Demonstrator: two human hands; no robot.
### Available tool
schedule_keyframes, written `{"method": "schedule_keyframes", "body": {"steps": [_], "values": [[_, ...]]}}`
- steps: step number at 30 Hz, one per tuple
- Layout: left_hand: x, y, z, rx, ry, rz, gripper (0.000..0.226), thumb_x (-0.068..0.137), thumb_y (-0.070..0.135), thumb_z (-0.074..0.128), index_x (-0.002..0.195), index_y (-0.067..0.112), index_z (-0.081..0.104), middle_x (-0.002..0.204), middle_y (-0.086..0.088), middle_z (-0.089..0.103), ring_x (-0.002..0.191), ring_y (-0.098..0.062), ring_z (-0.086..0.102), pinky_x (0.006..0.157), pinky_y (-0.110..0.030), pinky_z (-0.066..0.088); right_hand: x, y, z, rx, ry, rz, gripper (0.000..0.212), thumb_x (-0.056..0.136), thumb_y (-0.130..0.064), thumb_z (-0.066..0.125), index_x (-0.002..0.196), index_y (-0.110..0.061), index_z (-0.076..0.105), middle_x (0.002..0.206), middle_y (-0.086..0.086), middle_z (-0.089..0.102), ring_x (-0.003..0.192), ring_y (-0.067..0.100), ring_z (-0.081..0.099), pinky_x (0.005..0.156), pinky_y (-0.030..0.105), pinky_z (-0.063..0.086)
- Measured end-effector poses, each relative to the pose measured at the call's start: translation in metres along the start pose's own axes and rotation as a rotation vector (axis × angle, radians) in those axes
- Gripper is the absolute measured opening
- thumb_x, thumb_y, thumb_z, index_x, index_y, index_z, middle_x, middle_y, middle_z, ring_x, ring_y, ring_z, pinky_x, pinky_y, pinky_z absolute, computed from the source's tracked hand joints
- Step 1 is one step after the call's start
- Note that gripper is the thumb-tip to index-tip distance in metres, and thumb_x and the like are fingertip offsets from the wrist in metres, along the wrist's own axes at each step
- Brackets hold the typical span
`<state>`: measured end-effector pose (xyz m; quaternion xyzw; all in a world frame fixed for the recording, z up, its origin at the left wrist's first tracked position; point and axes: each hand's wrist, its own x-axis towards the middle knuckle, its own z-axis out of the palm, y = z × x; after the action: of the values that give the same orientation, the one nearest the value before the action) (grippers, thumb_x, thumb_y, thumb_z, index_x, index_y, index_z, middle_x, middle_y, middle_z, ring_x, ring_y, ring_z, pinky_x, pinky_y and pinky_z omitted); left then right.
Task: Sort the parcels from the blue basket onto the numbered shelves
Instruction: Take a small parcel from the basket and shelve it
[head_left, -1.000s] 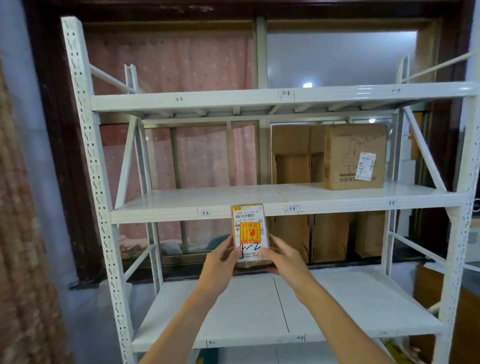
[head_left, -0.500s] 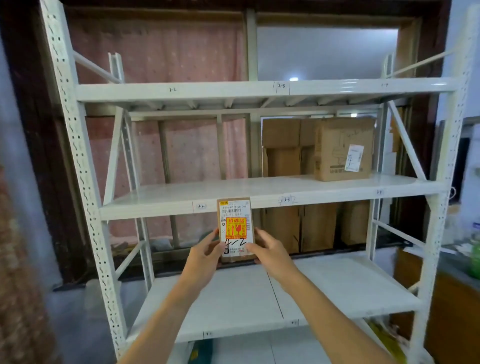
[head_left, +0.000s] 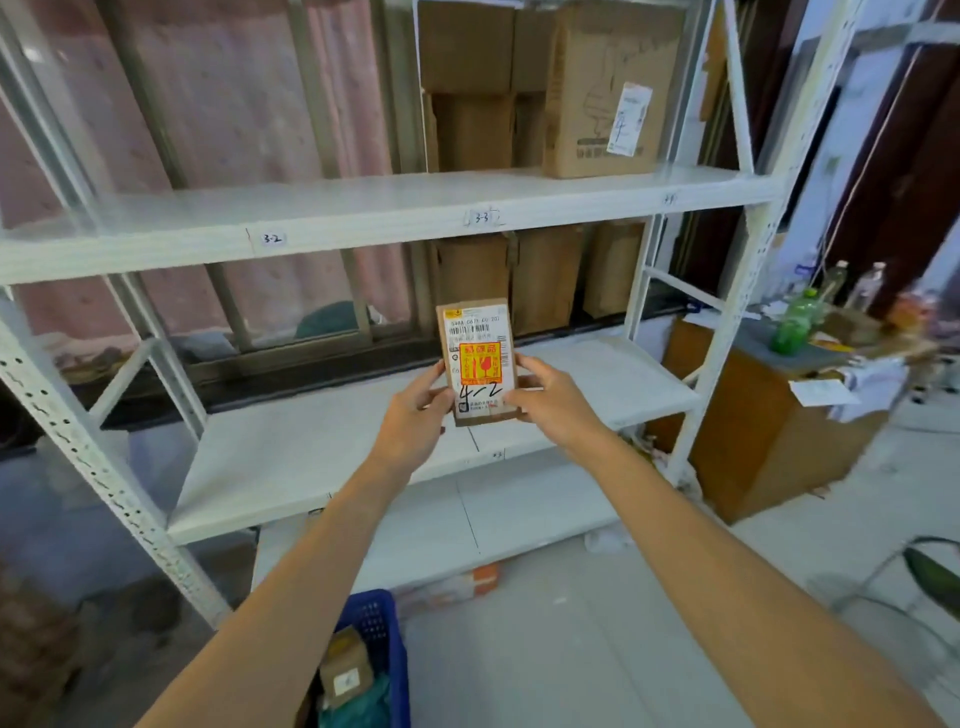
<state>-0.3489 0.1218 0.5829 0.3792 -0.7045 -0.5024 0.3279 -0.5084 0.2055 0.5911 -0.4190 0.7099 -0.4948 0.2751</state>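
A blue basket (head_left: 390, 649) is seen on the floor at the bottom edge of the view, partly hidden by the left forearm; a small brown parcel (head_left: 345, 670) with a white label is held in it, lying tilted, and a teal bag (head_left: 363, 701) is packed just beside and below that parcel. Above and beyond the basket, a flat brown parcel (head_left: 480, 327) is held upright in front of a white shelf rack (head_left: 727, 312), its face turned to the camera; a printed label, a red and yellow sticker and the handwritten mark "4-2" are shown on it. The parcel is gripped at its lower half from both sides: the left hand (head_left: 415, 415) is curled round its left edge with the thumb laid on the front, and the right hand (head_left: 550, 400) is curled round its right edge in the same way. The parcel is kept off every shelf, in the air before the lower shelf (head_left: 311, 452). The shelf above (head_left: 363, 228) is marked "3-2" and "3-3" on its front edge, and a large cardboard box (head_left: 587, 114) with a white label is stood on its right part. To the right of the rack, a wooden cabinet (head_left: 753, 431) is seen, with a green bottle (head_left: 792, 325) and papers on its top.
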Motion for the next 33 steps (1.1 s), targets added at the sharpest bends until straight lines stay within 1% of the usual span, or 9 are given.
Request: {"method": "schedule_keyframes", "body": {"steps": [2, 6, 13, 16, 19, 23, 25, 28, 33], "values": [[0.008, -0.004, 0.020, 0.021, -0.021, -0.007, 0.044, 0.106, 0.020, 0.045, 0.147, 0.036, 0.046, 0.124, 0.004, 0.069, 0.116, -0.015, 0.060, 0.080, -0.026, 0.051, 0.009, 0.013, -0.014, -0.019, 0.016, 0.014, 0.058, 0.089, -0.010, 0.067, 0.142, -0.031, 0.054, 0.118, 0.001, 0.069, 0.111, 0.021, 0.065, 0.098, 0.046, 0.054], [0.031, -0.010, 0.061, 0.050, -0.016, -0.056, 0.046, 0.106, 0.020, 0.045, 0.149, 0.037, 0.043, 0.134, 0.002, 0.065, 0.126, -0.019, 0.056, 0.110, -0.045, 0.045, 0.035, 0.043, -0.043, -0.028, -0.008, 0.041, 0.058, 0.091, -0.010, 0.066, 0.144, -0.029, 0.052, 0.112, 0.000, 0.069, 0.109, 0.020, 0.066, 0.095, 0.043, 0.056], [0.077, -0.019, 0.123, 0.082, 0.067, -0.185, 0.045, 0.106, 0.022, 0.045, 0.148, 0.035, 0.044, 0.138, -0.001, 0.061, 0.130, -0.023, 0.054, 0.112, -0.051, 0.042, 0.102, 0.096, -0.081, -0.068, -0.139, 0.063, 0.058, 0.089, -0.015, 0.068, 0.141, -0.036, 0.053, 0.115, 0.000, 0.071, 0.108, 0.019, 0.066, 0.099, 0.046, 0.054], [0.088, -0.027, 0.126, 0.100, 0.132, -0.222, 0.045, 0.106, 0.022, 0.045, 0.148, 0.038, 0.044, 0.136, 0.000, 0.063, 0.129, -0.021, 0.054, 0.111, -0.048, 0.044, 0.130, 0.102, -0.076, -0.075, -0.233, 0.038, 0.054, 0.093, -0.017, 0.065, 0.142, -0.034, 0.051, 0.120, 0.002, 0.070, 0.112, 0.022, 0.065, 0.100, 0.045, 0.053], [0.090, -0.042, 0.113, 0.137, 0.220, -0.254, 0.047, 0.105, 0.018, 0.046, 0.148, 0.038, 0.044, 0.134, 0.002, 0.063, 0.124, -0.016, 0.056, 0.106, -0.039, 0.049, 0.148, 0.102, -0.052, -0.092, -0.343, -0.012, 0.052, 0.097, -0.020, 0.062, 0.145, -0.034, 0.048, 0.128, 0.002, 0.067, 0.117, 0.022, 0.062, 0.099, 0.042, 0.054], [0.078, -0.065, 0.076, 0.173, 0.350, -0.329, 0.049, 0.105, 0.014, 0.045, 0.149, 0.035, 0.043, 0.124, 0.005, 0.065, 0.103, -0.005, 0.057, 0.073, -0.009, 0.045, 0.158, 0.095, 0.001, -0.107, -0.495, -0.061, 0.054, 0.099, -0.025, 0.060, 0.149, -0.033, 0.043, 0.133, 0.000, 0.063, 0.121, 0.021, 0.060, 0.095, 0.036, 0.053], [0.073, -0.076, 0.053, 0.174, 0.414, -0.377, 0.050, 0.105, 0.014, 0.046, 0.150, 0.035, 0.041, 0.114, 0.008, 0.062, 0.105, -0.009, 0.060, 0.070, -0.010, 0.046, 0.160, 0.092, 0.032, -0.108, -0.565, -0.092, 0.056, 0.099, -0.027, 0.060, 0.151, -0.034, 0.041, 0.137, 0.000, 0.061, 0.124, 0.021, 0.058, 0.093, 0.033, 0.052], [0.067, -0.096, 0.017, 0.209, 0.494, -0.427, 0.052, 0.104, 0.012, 0.045, 0.152, 0.032, 0.039, 0.118, 0.001, 0.067, 0.112, -0.016, 0.062, 0.072, -0.015, 0.049, 0.161, 0.085, 0.078, -0.111, -0.658, -0.118, 0.057, 0.100, -0.030, 0.059, 0.152, -0.035, 0.038, 0.141, -0.003, 0.058, 0.129, 0.018, 0.055, 0.088, 0.029, 0.049], [0.086, -0.140, -0.051, 0.317, 0.477, -0.461, 0.055, 0.105, 0.010, 0.041, 0.154, 0.032, 0.034, 0.128, -0.002, 0.067, 0.101, -0.015, 0.065, 0.056, -0.014, 0.054, 0.183, 0.073, 0.151, -0.128, -0.753, -0.107, 0.062, 0.098, -0.034, 0.062, 0.153, -0.036, 0.034, 0.150, -0.003, 0.050, 0.137, 0.019, 0.048, 0.106, 0.048, 0.048]]}}
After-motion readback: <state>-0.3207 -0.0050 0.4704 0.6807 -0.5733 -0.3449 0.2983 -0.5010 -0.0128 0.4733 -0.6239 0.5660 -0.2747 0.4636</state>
